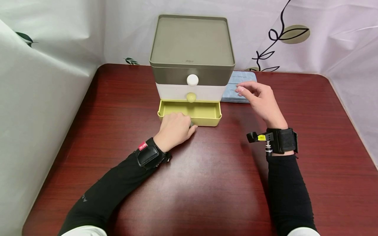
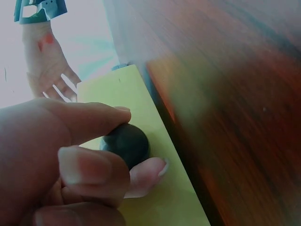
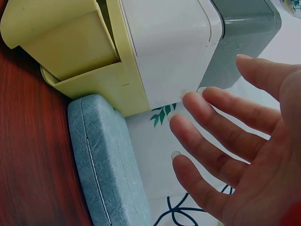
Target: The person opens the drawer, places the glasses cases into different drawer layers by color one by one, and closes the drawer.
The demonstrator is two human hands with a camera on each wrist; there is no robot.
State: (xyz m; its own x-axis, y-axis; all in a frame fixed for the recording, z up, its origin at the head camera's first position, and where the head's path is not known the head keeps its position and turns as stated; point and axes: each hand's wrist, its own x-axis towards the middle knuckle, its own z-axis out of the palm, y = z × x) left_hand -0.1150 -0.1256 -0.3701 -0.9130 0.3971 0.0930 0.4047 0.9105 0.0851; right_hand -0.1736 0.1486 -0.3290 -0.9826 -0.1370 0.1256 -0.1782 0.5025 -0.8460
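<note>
A three-tier drawer box point(image 1: 192, 42) in grey-green, white and yellow stands at the back of the table. Its yellow bottom drawer point(image 1: 203, 113) is pulled out, and the part of its inside that shows holds nothing. My left hand point(image 1: 174, 129) is at the drawer's front, pinching its dark round knob point(image 2: 127, 145) between thumb and fingers. To the right of the box my right hand point(image 1: 261, 101) hovers with relaxed, spread fingers and holds nothing. Behind that hand lies a light blue case point(image 1: 240, 78), beside the box's right side.
The white knob point(image 1: 192, 80) and yellow knob point(image 1: 191, 97) mark the two upper drawers, both pushed in. A white curtain point(image 1: 127, 29) with leaf prints hangs behind the dark red wooden table point(image 1: 212, 183) and along its sides.
</note>
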